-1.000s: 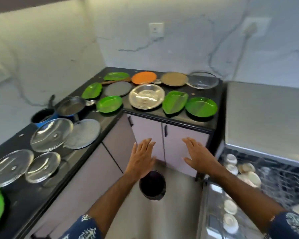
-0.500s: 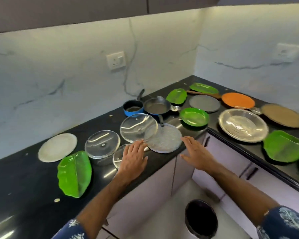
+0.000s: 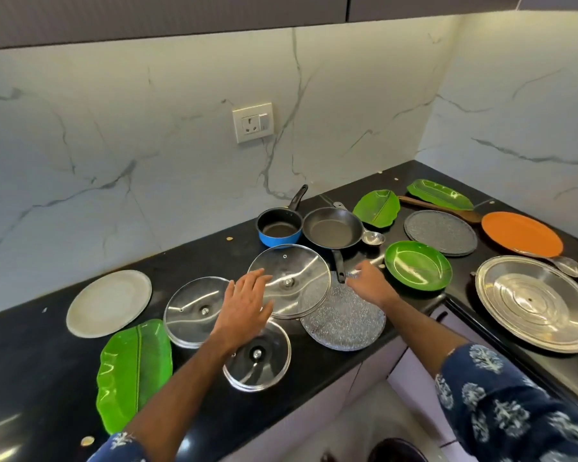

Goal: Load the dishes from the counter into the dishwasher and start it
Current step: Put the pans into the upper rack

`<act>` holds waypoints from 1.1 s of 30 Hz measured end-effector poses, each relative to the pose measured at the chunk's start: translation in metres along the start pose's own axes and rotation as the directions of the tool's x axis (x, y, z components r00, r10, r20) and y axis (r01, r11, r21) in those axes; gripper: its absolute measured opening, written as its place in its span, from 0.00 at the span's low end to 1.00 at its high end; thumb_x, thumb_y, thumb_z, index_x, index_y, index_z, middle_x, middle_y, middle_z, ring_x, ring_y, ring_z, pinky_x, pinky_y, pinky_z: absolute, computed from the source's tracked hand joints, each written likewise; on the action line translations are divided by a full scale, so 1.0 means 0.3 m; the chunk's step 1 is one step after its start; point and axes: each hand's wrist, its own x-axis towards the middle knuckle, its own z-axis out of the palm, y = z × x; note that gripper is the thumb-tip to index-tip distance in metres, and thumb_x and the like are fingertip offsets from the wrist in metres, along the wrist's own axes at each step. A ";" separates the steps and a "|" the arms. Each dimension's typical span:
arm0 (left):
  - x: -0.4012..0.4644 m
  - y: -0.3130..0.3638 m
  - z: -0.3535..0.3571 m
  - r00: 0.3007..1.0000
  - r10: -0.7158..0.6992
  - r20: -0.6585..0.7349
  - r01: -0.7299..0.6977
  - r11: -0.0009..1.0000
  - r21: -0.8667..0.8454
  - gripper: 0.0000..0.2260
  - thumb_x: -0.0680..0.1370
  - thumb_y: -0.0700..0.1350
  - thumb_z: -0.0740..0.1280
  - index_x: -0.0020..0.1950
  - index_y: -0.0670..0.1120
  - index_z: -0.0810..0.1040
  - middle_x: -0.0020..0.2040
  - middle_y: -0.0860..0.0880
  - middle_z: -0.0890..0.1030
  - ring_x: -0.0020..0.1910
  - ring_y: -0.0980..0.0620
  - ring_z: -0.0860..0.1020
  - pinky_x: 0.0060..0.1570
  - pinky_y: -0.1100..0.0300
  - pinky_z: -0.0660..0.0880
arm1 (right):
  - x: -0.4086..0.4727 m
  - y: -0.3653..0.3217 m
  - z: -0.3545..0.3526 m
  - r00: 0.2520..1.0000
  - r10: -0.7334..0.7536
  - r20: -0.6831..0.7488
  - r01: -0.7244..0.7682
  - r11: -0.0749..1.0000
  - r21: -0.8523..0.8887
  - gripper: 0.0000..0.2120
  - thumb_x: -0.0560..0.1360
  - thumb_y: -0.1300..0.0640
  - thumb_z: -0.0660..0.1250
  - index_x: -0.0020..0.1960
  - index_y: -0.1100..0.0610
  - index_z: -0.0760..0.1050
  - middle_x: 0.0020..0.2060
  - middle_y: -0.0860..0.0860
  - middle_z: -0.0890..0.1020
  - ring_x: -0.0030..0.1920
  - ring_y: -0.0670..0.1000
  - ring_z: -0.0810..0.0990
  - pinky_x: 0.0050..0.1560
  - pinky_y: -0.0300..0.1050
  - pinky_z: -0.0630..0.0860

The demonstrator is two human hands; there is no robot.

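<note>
dishes lie spread over the black counter [image 3: 214, 248], none of them lifted yet; a second ago the view held the open dishwasher and the far run of counter, and since then it has swung round to the lids and both hands have come forward over them; i read that as the pick of the next item just starting, with loading far from done.

left hand [image 3: 244, 305] hovers over the middle, fingers straight and slightly spread, tips above the large glass lid [image 3: 294, 278]; whether they touch it i cannot tell; right hand [image 3: 369, 283] reaches at two o'clock from the left, fingers loosely bent near the frying pan [image 3: 332, 228] handle and over the speckled grey plate [image 3: 344, 321], clamped on nothing that shows.

large glass lid is clear with a metal rim and centre knob, its edge overlapping the speckled grey plate; a second glass lid [image 3: 194, 308] sits at nine o'clock of the left hand, a third [image 3: 257, 358] at six o'clock, partly under the wrist; all smooth, domed and likely slippery.

blue saucepan [image 3: 279, 228] stands at twelve o'clock, dark inside; green round plate [image 3: 417, 266] at three o'clock is glossy; green leaf plate [image 3: 134, 371] at seven o'clock is ribbed like a banana leaf; steel tray [image 3: 536, 301] at far right is shiny with concentric rings.
</note>
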 end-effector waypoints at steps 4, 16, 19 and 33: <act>0.122 0.004 0.004 0.999 -0.046 0.021 0.047 0.999 -0.008 0.24 0.81 0.53 0.63 0.76 0.52 0.64 0.78 0.51 0.63 0.78 0.50 0.60 0.77 0.39 0.57 | 0.150 0.011 0.016 0.979 0.150 0.137 -0.176 0.963 0.203 0.13 0.75 0.55 0.66 0.56 0.58 0.68 0.48 0.54 0.77 0.45 0.51 0.77 0.43 0.46 0.73; 0.364 0.000 0.090 0.990 -0.094 0.101 0.098 0.994 -0.037 0.22 0.83 0.54 0.60 0.76 0.53 0.63 0.78 0.51 0.61 0.78 0.50 0.59 0.78 0.39 0.53 | 0.362 0.005 0.076 0.895 0.305 0.327 -0.443 0.696 0.565 0.03 0.81 0.59 0.62 0.53 0.59 0.70 0.37 0.53 0.72 0.34 0.47 0.70 0.35 0.41 0.68; 0.391 -0.015 0.111 0.989 -0.067 0.134 0.072 0.997 -0.037 0.22 0.83 0.55 0.60 0.76 0.53 0.63 0.79 0.51 0.60 0.79 0.50 0.59 0.78 0.39 0.54 | 0.367 0.014 0.072 0.928 0.267 0.259 -0.371 0.710 0.598 0.04 0.82 0.60 0.59 0.49 0.59 0.69 0.36 0.52 0.69 0.33 0.47 0.66 0.31 0.40 0.64; 0.457 0.154 0.101 0.978 0.197 0.065 -0.127 0.818 -0.561 0.22 0.81 0.44 0.67 0.73 0.44 0.67 0.71 0.47 0.67 0.70 0.50 0.68 0.71 0.58 0.63 | -0.071 0.157 -0.062 0.959 0.236 -0.159 -0.119 0.839 0.530 0.04 0.83 0.53 0.60 0.52 0.54 0.70 0.42 0.50 0.76 0.39 0.46 0.72 0.43 0.43 0.72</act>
